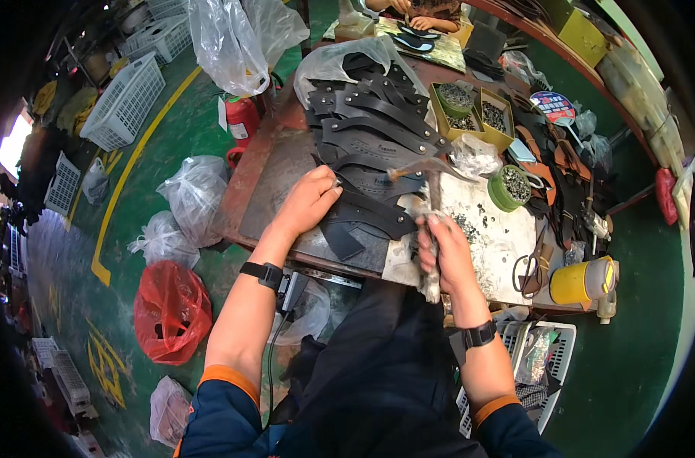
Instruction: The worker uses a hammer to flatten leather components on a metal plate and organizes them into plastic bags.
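Left hand (311,200) lies flat, fingers loosely curled, pressing down a black leather strap (366,217) on the workbench (275,172), probably to stop it shifting under a blow. Nothing gripped, just pinned. Right hand (443,256) is closed around the handle of a hammer (427,172), head raised and blurred above the strap, near the left fingertips. The strap sits at the front edge of the bench, on top of other cut pieces; a bigger stack of black straps (374,107) fans out behind, within reach. Green tub of small metal bits (509,187) and yellow boxes (473,111) of the same sit right of the hammer, likely fasteners kept close. Scissors (532,267) and a yellow jug (584,281) at far right.
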The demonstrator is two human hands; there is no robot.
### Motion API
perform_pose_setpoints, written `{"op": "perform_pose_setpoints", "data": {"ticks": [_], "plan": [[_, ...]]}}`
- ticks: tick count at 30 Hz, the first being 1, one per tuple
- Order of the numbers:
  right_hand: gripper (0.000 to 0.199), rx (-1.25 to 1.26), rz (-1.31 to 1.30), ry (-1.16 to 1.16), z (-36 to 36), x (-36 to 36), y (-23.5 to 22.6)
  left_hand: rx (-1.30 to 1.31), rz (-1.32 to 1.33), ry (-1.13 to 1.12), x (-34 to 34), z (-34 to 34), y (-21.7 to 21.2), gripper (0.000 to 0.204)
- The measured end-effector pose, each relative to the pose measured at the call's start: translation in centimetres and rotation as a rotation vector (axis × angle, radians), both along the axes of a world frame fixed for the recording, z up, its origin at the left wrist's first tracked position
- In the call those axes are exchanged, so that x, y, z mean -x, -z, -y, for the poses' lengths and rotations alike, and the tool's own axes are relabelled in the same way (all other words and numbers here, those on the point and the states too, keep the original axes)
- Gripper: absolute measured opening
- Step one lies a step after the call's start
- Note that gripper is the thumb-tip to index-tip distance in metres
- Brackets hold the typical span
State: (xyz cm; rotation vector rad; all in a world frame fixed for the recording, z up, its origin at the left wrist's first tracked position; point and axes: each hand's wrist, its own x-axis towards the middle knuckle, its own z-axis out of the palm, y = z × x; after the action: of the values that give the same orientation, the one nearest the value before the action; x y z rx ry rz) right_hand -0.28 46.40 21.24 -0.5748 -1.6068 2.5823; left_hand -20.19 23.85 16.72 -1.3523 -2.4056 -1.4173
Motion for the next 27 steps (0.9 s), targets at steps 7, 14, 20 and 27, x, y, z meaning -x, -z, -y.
{"op": "perform_pose_setpoints", "data": {"ticks": [7, 14, 20, 27], "plan": [[0.025, -0.226, 0.156, -0.086, 0.2, 3.5, 3.6, 0.373, -0.218, -0.268, -1.7, 2.7, -2.7, 0.028], [0.027, -0.213, 0.109, 0.012, 0.7, 3.6, 4.9, 0.336, -0.015, -0.342, 0.0, 4.9, 0.4, 0.03], [0.027, -0.159, 0.06, -0.015, 0.7, 3.4, 5.4, -0.085, -0.092, -0.342, -0.4, 6.2, 1.7, 0.029], [0.027, -0.184, 0.067, -0.007, 0.8, 3.0, 5.2, -0.115, 0.186, -0.311, -3.4, 8.0, 0.8, 0.023]]}}
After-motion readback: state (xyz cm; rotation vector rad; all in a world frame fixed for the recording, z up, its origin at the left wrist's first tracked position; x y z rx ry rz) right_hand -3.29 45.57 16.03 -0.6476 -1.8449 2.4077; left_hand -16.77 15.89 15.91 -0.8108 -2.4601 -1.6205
